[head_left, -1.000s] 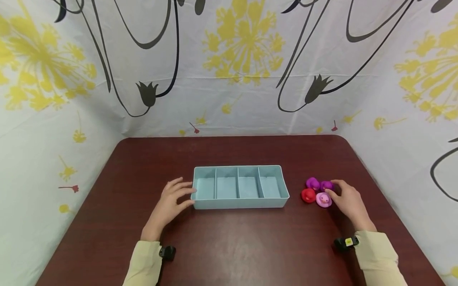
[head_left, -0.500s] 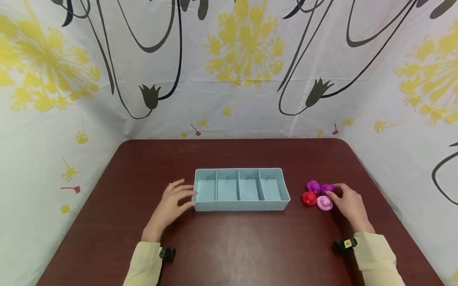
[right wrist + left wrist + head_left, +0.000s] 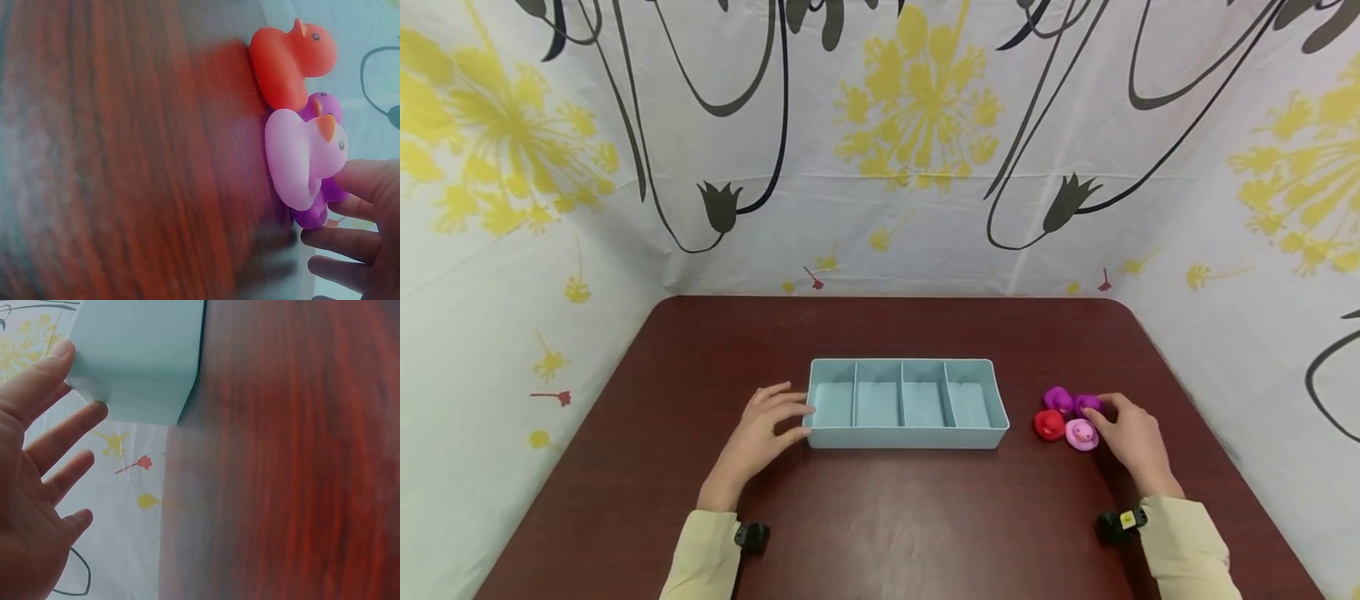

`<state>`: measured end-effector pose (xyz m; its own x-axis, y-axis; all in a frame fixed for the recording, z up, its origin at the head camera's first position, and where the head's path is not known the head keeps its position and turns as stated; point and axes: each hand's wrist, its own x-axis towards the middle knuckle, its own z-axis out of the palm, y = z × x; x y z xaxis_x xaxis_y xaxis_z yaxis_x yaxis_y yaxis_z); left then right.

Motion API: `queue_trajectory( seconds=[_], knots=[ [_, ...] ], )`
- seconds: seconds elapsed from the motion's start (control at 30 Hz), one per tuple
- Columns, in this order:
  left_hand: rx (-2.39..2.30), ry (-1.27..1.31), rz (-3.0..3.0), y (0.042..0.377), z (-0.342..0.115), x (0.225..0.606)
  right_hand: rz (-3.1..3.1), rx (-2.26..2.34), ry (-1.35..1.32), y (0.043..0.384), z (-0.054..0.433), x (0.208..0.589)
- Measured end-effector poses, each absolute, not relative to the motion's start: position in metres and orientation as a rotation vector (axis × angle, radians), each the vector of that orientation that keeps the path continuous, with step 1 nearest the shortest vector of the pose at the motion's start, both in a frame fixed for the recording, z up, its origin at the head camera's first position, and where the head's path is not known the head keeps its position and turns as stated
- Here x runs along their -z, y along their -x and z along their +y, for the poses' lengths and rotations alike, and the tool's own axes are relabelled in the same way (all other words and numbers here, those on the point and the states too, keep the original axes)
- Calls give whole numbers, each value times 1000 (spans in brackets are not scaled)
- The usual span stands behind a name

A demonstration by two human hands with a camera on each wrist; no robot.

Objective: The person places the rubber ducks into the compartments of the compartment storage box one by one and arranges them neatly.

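A pale blue box (image 3: pixel 910 438) with several compartments in a row stands mid-table. At its left end, my left hand (image 3: pixel 758 433) touches the wall with spread fingertips; the left wrist view shows thumb and fingers resting against the box (image 3: pixel 134 359). Over on the right sit rubber ducks in a tight cluster: a red duck (image 3: pixel 1048 425), a pink duck (image 3: pixel 1081 434), a purple duck (image 3: pixel 1057 399) and a second purple duck (image 3: pixel 1086 404). My right hand (image 3: pixel 1131 437) pinches that second one between thumb and fingers. From the right wrist, the pink duck (image 3: pixel 289 159) partly hides it.
Beneath everything is a dark reddish-brown table (image 3: pixel 895 517) with rounded far corners. A white cloth (image 3: pixel 895 242) printed with yellow flowers and dark stems hangs behind it and along both sides.
The head view has tilted slightly, so everything appears a little lower. Both hands, the box and the ducks otherwise keep their places.
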<state>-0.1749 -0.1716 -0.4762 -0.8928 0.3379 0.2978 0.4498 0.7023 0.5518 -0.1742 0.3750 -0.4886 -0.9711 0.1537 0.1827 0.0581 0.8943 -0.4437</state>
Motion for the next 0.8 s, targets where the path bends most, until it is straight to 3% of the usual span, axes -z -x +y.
queue_trajectory(
  seconds=[0.8],
  knots=[
    [1025, 653, -2672, 174, -170, 477, -2822, -687, 208, 179, 369, 472]
  ],
)
